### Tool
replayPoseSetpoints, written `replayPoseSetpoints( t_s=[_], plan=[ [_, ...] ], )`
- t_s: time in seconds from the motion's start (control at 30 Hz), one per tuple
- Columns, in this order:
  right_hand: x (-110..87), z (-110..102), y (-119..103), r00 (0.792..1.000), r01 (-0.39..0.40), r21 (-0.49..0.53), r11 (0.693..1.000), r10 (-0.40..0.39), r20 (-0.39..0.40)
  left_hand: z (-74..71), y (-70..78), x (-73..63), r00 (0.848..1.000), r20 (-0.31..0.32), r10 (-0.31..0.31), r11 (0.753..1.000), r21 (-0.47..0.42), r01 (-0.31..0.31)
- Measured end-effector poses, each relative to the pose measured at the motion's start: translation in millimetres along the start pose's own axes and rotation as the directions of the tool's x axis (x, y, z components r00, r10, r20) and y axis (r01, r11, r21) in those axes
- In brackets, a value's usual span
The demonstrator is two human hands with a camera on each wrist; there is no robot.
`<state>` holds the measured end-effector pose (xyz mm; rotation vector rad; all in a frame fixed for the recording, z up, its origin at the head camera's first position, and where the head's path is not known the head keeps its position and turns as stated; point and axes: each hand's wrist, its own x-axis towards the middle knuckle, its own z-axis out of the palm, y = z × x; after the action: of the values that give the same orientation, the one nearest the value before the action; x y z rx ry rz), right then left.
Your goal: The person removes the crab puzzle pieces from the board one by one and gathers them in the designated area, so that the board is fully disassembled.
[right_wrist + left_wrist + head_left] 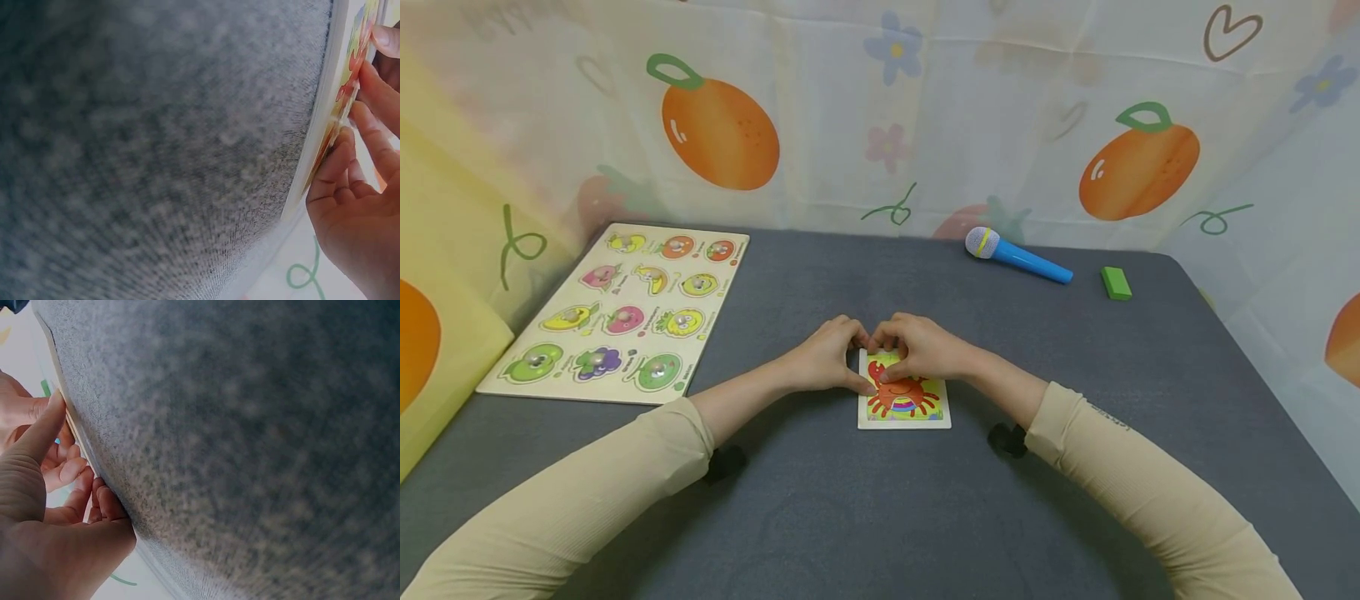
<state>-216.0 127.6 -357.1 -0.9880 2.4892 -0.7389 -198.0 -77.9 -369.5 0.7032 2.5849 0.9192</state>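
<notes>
A small crab puzzle (906, 408) lies flat on the dark table, a red crab on a yellow picture inside a white border. My left hand (826, 357) grips its left side, thumb on the picture's left part and fingers bent at the upper left corner. From the upper right, my right hand (925, 348) holds the same puzzle, its thumb on the crab and its curled fingers at the top edge. Fingertips of the two hands meet there and hide part of the upper picture. In the right wrist view the puzzle (350, 81) appears edge-on beside the fingers.
A wooden fruit knob-puzzle board (576, 312) lies at the left. Towards the back right are a blue toy microphone (1026, 260) and a green block (1116, 283). A fruit-printed cloth (827, 108) hangs behind the dark table (880, 517).
</notes>
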Motion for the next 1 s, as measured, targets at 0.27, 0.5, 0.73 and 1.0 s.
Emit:
replayPoseSetpoints(
  t_s=[0.27,0.5,0.73,1.0],
  plan=[
    [0.2,0.6,-1.0,1.000,0.001,0.010,1.000,-0.001,0.013,-0.4,-0.1,-0.6,1.000,-0.003,0.005,1.000,-0.006,-0.005],
    [-0.5,1.8,-1.3,1.000,0.001,0.022,1.000,-0.001,0.015,-0.2,-0.7,-0.8,1.000,-0.003,0.016,1.000,-0.007,-0.016],
    [-1.8,1.7,-4.0,1.000,-0.008,0.021,1.000,0.008,0.019,-1.5,-2.6,-5.7,0.999,0.019,0.048,0.999,0.009,-0.048],
    [-1.8,2.0,-5.0,0.999,-0.046,0.026,0.999,0.046,0.016,-2.2,-0.9,-9.0,0.998,0.030,0.051,0.999,0.006,-0.051]
  ],
)
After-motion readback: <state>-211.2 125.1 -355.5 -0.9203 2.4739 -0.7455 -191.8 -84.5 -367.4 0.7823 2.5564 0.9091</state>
